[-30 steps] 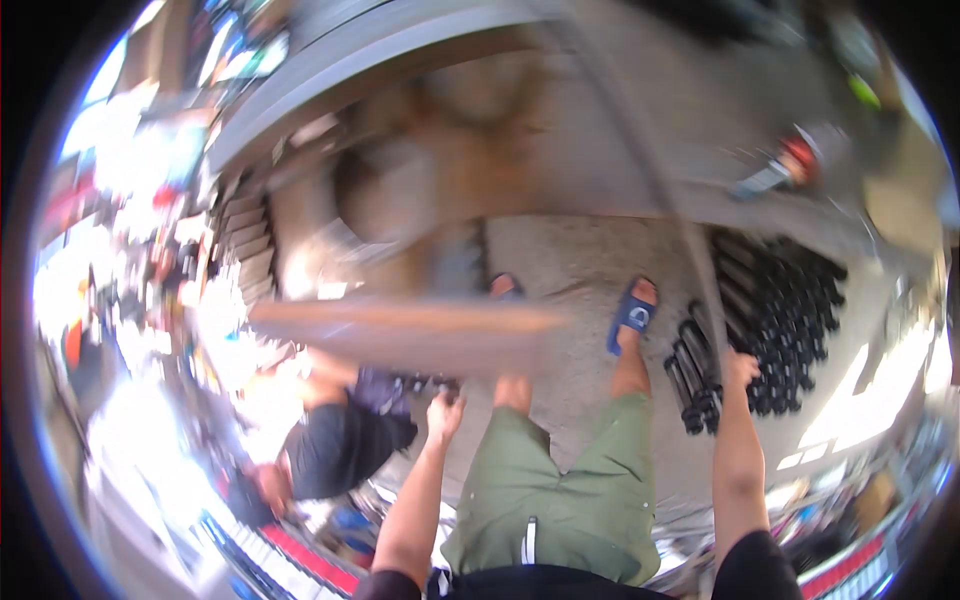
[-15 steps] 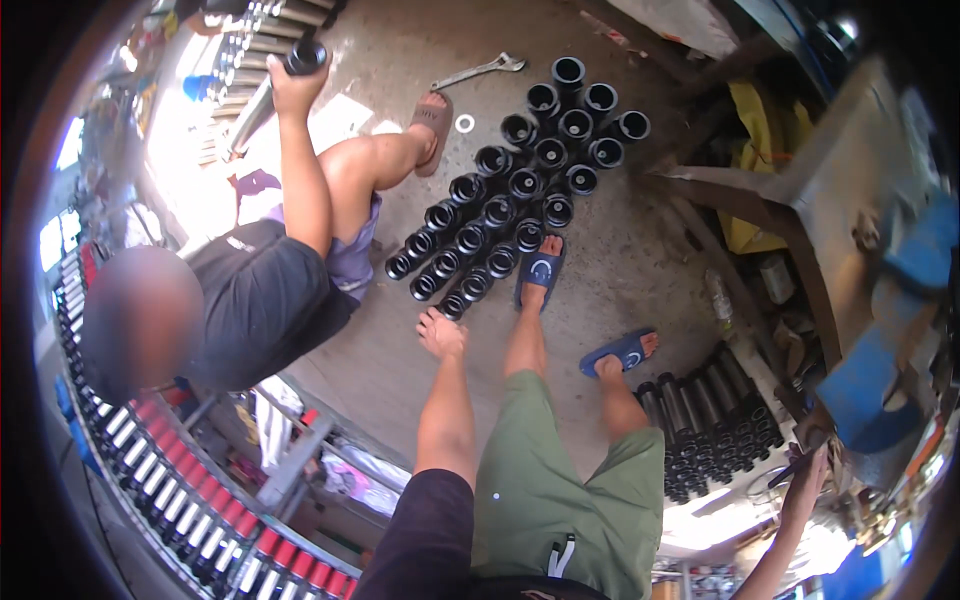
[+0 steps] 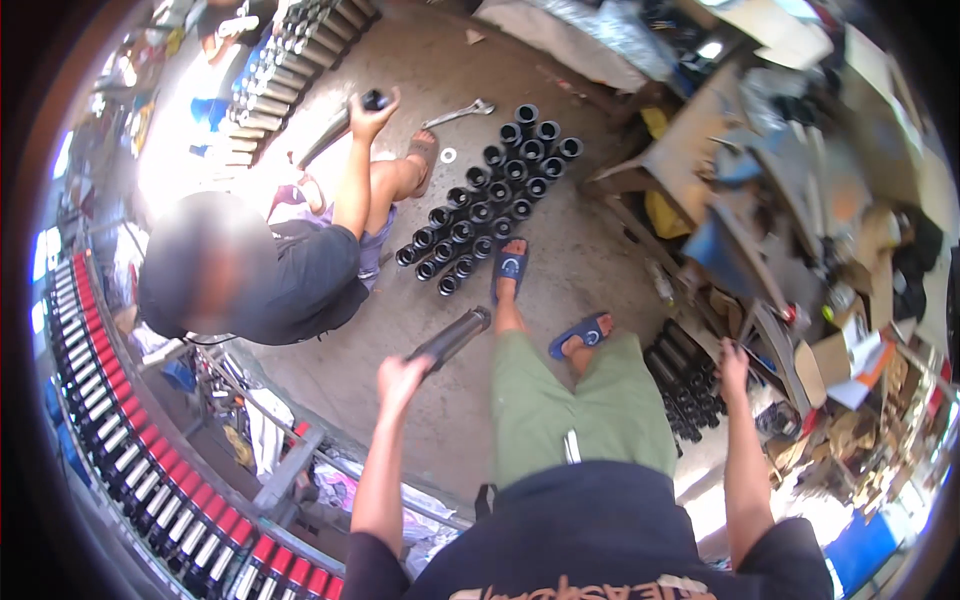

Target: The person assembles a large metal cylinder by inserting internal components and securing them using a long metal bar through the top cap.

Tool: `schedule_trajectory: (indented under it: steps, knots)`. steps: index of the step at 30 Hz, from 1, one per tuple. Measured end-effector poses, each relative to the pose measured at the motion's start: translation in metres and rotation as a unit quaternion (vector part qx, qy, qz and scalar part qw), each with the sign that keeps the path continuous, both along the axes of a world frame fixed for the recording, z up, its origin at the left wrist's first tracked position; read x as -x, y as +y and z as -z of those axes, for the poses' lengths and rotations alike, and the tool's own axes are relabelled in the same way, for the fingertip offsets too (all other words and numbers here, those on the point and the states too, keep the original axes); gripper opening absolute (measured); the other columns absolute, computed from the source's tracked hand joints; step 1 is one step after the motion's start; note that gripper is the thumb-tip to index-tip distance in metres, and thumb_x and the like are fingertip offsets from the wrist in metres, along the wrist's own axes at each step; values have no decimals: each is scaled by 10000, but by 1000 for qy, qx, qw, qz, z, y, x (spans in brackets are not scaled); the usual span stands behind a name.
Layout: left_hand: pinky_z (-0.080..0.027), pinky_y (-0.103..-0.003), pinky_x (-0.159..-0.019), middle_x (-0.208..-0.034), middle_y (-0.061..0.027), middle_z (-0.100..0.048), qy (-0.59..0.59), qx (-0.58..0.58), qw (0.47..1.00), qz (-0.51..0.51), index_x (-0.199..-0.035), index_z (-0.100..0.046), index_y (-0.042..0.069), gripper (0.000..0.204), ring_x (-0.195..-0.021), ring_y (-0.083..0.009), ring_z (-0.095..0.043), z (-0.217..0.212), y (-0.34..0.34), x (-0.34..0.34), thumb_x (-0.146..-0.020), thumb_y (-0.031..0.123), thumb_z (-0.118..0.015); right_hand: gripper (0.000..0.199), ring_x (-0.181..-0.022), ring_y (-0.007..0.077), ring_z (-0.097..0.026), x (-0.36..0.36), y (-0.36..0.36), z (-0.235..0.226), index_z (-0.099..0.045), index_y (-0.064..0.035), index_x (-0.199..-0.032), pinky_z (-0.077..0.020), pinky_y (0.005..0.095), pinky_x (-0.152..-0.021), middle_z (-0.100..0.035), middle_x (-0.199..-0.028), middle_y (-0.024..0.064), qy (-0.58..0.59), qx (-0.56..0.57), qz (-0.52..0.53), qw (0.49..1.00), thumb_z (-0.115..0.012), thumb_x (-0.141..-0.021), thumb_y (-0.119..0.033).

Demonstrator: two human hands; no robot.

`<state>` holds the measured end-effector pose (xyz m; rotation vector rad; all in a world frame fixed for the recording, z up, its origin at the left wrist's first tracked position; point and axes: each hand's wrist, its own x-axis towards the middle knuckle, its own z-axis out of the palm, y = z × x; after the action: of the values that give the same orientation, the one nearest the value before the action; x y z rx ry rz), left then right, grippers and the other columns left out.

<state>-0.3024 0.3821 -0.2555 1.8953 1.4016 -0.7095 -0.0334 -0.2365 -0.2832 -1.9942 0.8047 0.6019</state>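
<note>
My left hand (image 3: pixel 400 375) grips one end of a dark metal tube (image 3: pixel 452 338), which points up and right toward the floor. Out to the right, my right hand (image 3: pixel 733 362) hangs above a pile of black tubes (image 3: pixel 688 385) lying on the concrete; it holds nothing I can make out. A cluster of upright black tubes (image 3: pixel 488 200) stands in rows just beyond my blue sandals (image 3: pixel 509 268). A seated person (image 3: pixel 270 270) on the left holds another black tube (image 3: pixel 372 100) up in one raised hand.
A wrench (image 3: pixel 458 114) and a washer (image 3: pixel 447 155) lie on the floor by the seated person's foot. Long tubes (image 3: pixel 290 50) are stacked at top left. A cluttered workbench (image 3: pixel 790 180) fills the right. A rack of red-and-silver cylinders (image 3: pixel 120 440) curves along the left.
The view has swung left and steadied. My left hand, empty on the floor half a second ago, now holds a dark tube. My right hand has risen into view beside the lying tubes.
</note>
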Motion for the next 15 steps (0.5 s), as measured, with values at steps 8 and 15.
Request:
schedule_trajectory:
  steps: [8,15]
  knots:
    - [-558,-368,-831,-1100,-147,-660,-452,249,848,-120,-1521,-292,18,921,-934,-286,-687,-306,-70,-66,-664,-46,-625,322,-408,104,-407,102,-35,15,-622,-80,-814,-325,289,-374,-464,-553,-26,33,-40,6,999,-604,-973,-360]
    - [-507,-344,-845,-920,-81,-651,-800,269,529,91,-1155,-584,10,490,-893,-198,-624,-352,-181,-322,-706,38,-777,520,-644,268,-658,120,1,-81,-679,-3,-769,-496,413,-650,-640,-651,168,-125,167,34,977,-667,-873,-512]
